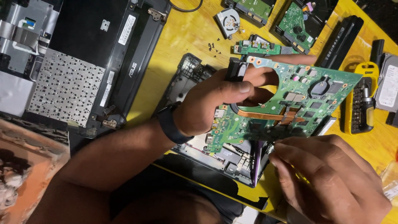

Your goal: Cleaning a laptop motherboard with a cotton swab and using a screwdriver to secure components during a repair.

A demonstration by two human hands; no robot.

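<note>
Motherboard (290,103), green with a copper heat pipe (265,115), is lifted clear and held tilted above the opened laptop base (199,79) on the yellow table (186,33). Left hand (215,103) has its fingers closed around the board's left edge; right hand (327,178) pinches at its near edge, fingertips together. Loose screws (214,46), a fan (228,21), a small green board (257,46) and hard drives lie far; a keyboard panel (66,87) sits left, a yellow bit set (360,103) right. Stripping looks well advanced, with the board apparently freed but not set down.

laptop base (195,79) largely hidden behind motherboard (290,103), hard drive (389,87) cut off
</note>
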